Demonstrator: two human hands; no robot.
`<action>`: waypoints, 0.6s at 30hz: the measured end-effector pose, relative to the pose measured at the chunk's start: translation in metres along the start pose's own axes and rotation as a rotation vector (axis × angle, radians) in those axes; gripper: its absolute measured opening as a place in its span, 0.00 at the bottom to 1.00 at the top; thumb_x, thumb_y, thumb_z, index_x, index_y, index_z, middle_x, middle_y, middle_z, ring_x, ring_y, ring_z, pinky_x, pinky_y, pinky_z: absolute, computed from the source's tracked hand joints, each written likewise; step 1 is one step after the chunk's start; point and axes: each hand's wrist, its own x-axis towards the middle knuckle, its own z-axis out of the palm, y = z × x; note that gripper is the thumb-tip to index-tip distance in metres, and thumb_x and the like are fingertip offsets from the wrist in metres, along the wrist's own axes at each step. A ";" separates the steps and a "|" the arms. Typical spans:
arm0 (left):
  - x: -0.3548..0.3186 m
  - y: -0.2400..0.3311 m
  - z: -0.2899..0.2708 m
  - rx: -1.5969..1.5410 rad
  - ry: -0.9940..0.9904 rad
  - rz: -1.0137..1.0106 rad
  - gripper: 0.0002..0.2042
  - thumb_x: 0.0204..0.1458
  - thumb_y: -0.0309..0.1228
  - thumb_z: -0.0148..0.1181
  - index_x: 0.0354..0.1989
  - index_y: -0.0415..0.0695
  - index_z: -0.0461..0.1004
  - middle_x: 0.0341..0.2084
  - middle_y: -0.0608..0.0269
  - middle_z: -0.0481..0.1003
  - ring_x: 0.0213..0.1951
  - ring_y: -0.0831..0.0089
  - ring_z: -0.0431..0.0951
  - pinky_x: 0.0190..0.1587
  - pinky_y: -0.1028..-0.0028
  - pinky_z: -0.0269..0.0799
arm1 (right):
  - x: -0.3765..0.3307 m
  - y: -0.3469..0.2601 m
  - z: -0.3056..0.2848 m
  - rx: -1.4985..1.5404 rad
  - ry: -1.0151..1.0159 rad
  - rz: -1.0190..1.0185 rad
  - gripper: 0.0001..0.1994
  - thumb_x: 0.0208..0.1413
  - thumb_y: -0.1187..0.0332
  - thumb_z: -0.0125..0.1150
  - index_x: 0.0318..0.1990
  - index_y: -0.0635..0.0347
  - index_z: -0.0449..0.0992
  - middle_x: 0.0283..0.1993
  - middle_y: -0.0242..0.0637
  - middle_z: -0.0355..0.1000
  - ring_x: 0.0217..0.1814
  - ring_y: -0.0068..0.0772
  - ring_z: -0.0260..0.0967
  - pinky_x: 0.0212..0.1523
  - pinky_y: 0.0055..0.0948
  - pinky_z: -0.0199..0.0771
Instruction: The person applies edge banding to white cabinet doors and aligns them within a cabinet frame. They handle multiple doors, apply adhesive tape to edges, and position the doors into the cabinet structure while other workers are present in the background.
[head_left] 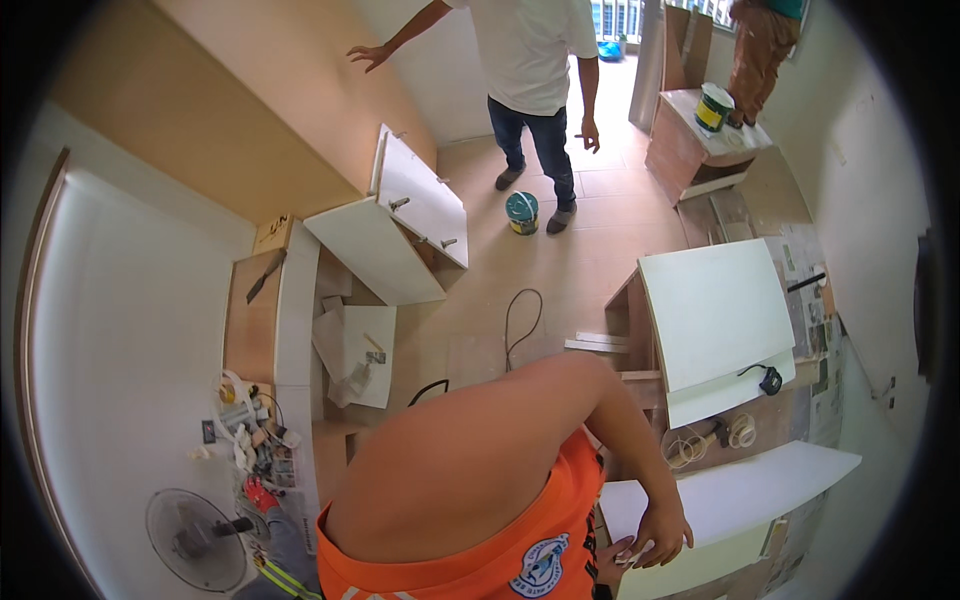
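My left arm, bare below an orange sleeve, bends across the lower middle of the head view. My left hand (662, 535) pinches a small white piece (631, 556), thin and crumpled-looking; its exact kind does not show. Just left of it, my right hand (608, 564) is partly hidden behind my orange shirt (470, 550), its fingers closed at the same piece. Under and beside both hands lie long white boards (740, 490), one with a pale greenish face.
A person (530, 60) in white stands by a green-lidded bucket (522, 208); another stands on a box (690, 150). At lower left, someone's red-gloved hand (260, 493) reaches near tools and a fan (195, 540). White cabinet panels (715, 310) and a cable (523, 320) occupy the floor.
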 end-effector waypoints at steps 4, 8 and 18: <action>0.007 0.008 -0.024 -0.009 -0.117 -0.084 0.19 0.56 0.59 0.57 0.49 0.68 0.82 0.52 0.85 0.78 0.63 0.74 0.69 0.70 0.39 0.41 | 0.003 0.002 0.003 -0.005 -0.030 -0.014 0.26 0.55 0.51 0.66 0.45 0.72 0.80 0.45 0.56 0.78 0.45 0.52 0.78 0.46 0.45 0.76; 0.011 0.016 -0.026 0.013 -0.127 -0.037 0.17 0.59 0.56 0.55 0.48 0.67 0.83 0.49 0.82 0.80 0.60 0.74 0.72 0.69 0.41 0.45 | 0.002 0.007 0.000 -0.003 -0.022 -0.019 0.26 0.55 0.52 0.66 0.44 0.72 0.80 0.44 0.57 0.78 0.45 0.53 0.78 0.46 0.45 0.76; 0.016 0.026 -0.010 0.174 0.006 0.110 0.18 0.66 0.48 0.47 0.42 0.56 0.83 0.41 0.75 0.81 0.51 0.72 0.78 0.68 0.46 0.53 | -0.003 0.004 0.003 -0.023 -0.019 -0.007 0.25 0.55 0.53 0.66 0.43 0.74 0.80 0.43 0.58 0.78 0.46 0.56 0.77 0.46 0.46 0.76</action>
